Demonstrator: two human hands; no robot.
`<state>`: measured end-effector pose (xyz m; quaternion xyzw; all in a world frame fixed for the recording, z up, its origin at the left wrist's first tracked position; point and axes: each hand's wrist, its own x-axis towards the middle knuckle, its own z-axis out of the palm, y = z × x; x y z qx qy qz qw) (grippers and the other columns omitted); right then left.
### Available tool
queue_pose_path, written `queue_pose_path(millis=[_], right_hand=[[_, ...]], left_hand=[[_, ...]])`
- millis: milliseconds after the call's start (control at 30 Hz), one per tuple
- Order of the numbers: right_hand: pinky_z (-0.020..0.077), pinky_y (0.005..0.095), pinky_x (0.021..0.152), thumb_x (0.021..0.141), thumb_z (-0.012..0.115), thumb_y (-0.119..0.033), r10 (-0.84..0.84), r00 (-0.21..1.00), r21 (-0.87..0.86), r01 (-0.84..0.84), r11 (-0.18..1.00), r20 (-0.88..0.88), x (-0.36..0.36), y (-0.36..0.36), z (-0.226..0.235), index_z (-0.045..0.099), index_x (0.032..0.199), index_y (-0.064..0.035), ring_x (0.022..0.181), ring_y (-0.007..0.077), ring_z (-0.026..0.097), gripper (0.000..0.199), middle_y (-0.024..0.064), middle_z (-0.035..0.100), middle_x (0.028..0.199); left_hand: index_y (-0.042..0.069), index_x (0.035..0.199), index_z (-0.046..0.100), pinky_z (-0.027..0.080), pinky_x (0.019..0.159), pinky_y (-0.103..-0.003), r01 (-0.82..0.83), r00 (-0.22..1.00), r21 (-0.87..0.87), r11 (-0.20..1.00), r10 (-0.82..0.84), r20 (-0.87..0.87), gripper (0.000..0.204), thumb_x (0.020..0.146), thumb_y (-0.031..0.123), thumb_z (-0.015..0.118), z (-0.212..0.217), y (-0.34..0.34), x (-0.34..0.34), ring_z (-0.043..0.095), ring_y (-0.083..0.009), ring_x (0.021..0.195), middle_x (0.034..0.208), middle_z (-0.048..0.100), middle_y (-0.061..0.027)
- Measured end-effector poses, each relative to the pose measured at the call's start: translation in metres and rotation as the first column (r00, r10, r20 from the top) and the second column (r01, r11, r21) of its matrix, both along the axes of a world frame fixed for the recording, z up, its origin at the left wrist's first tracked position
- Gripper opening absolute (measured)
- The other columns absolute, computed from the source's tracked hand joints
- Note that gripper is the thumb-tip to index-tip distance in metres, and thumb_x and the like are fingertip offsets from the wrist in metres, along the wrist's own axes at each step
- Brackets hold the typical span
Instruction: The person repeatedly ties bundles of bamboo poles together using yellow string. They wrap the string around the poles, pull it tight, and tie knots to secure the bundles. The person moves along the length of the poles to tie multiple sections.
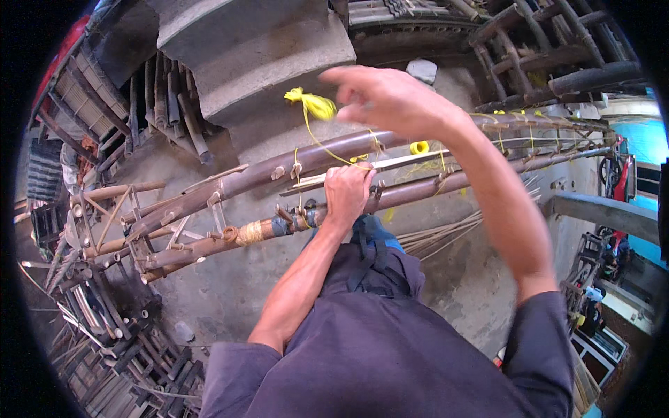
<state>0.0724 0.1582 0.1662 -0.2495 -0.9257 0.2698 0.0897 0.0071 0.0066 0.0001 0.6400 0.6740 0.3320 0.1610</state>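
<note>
In front of me runs a long frame of two brown bamboo poles, the far pole (306,159) and the near pole (401,194), with short pegs through them. My left hand (348,189) is closed between the poles, its fingers pinching a thin yellow string (322,145). That string leads up over the far pole to a bundle of yellow twine (315,104), which looks to be in the air beyond the pole. Just right of the bundle is my raised right hand (390,99), its fingers stretched out and partly blurred, apparently not touching it.
Concrete steps (258,59) rise beyond the frame. A yellow ring-shaped roll (419,148) shows between the poles, and thin split strips (446,233) lie on the floor at the right. Bamboo pieces (132,355) are piled at the lower left; a person (592,313) is far right.
</note>
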Motion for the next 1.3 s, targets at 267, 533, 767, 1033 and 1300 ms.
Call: queue_pose_path(millis=[267,533,767,1033,1300], right_hand=[[0.0485,0.0355,0.075,0.09,0.053,-0.017,-0.513,0.808,-0.818,0.069,0.571,-0.29,0.038,-0.051,-0.103,0.05,0.115,0.0001,0.087,0.0201,0.06,0.03,0.0114,0.06,0.092],[0.0517,0.0373,0.068,0.064,0.064,-0.011,0.006,0.951,-0.319,-0.109,0.941,-0.308,0.082,-0.175,-0.157,0.062,0.085,-0.0073,0.083,0.0271,0.061,0.021,0.0082,0.063,0.083],[0.0247,0.0226,0.036,0.091,0.045,-0.015,-0.81,0.427,-0.863,-0.119,-0.49,0.401,0.1,-0.102,-0.177,0.05,0.082,-0.008,0.042,0.0059,0.033,0.012,-0.0043,0.037,0.055],[0.048,0.0335,0.09,0.094,0.054,-0.021,-0.822,0.559,-0.961,-0.153,-0.23,0.108,0.079,-0.257,-0.098,0.05,0.119,0.0006,0.104,0.0228,0.06,0.033,0.0144,0.059,0.111],[0.042,0.0366,0.094,0.087,0.06,-0.019,-0.674,0.736,-0.762,0.47,0.445,0.061,-0.027,-0.284,-0.22,0.05,0.123,0.002,0.109,0.0291,0.053,0.043,0.019,0.055,0.11]], left_hand=[[0.009,0.083,0.067,0.046,0.066,-0.042,0.017,0.998,-0.093,0.995,-0.023,-0.058,0.015,0.084,0.023,0.064,0.016,0.004,0.0,0.063,-0.0298,0.07,0.074,0.065,-0.0107],[0.005,0.088,0.066,0.046,0.065,-0.032,0.298,0.652,-0.249,0.921,-0.007,0.758,0.03,0.092,0.033,0.055,0.063,0.051,0.002,0.059,-0.0119,0.071,0.072,0.062,-0.0053],[-0.001,0.078,0.059,0.044,0.063,-0.035,0.108,0.896,-0.68,0.725,0.226,0.382,0.037,0.09,0.034,0.05,-0.016,0.161,-0.004,0.055,-0.0188,0.067,0.072,0.059,-0.0077],[-0.002,0.098,0.065,0.049,0.078,-0.03,0.41,0.852,-0.416,0.812,-0.179,0.492,0.045,0.095,0.039,0.047,0.078,0.078,-0.149,0.062,-0.014,0.084,0.087,0.067,-0.0078],[0.0,0.109,0.064,0.048,0.087,-0.043,0.373,0.925,-0.498,0.783,-0.358,0.129,0.035,0.089,0.026,0.053,0.072,-0.03,-0.163,0.062,-0.0371,0.097,0.104,0.064,-0.0223]])
